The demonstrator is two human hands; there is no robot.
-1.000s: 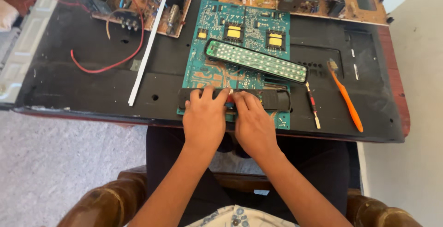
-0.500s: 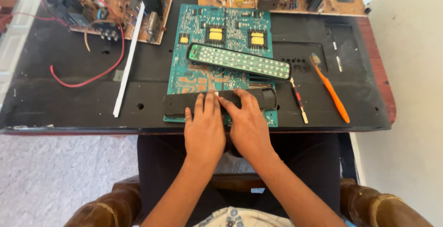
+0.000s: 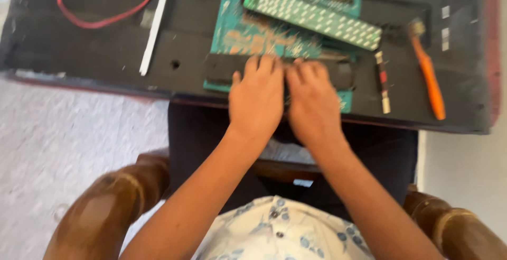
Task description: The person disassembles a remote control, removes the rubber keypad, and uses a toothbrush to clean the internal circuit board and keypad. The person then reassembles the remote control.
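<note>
- Both hands have stayed pressed on the long black casing (image 3: 280, 70), though the view has closed in.
- Left hand (image 3: 257, 99) and right hand (image 3: 312, 101) lie flat, fingers extended, side by side upon its middle.
- Casing crosses the green circuit board (image 3: 248, 33) at the near edge.

Matt black plastic on that long casing (image 3: 222, 67), and the big black panel (image 3: 79, 43) under it is dull plastic too. Green circuit board (image 3: 237, 33) looks rough with solder. Orange brush handle (image 3: 429, 80) is smooth plastic. Chair arm (image 3: 100, 212) is glossy varnished wood.
</note>
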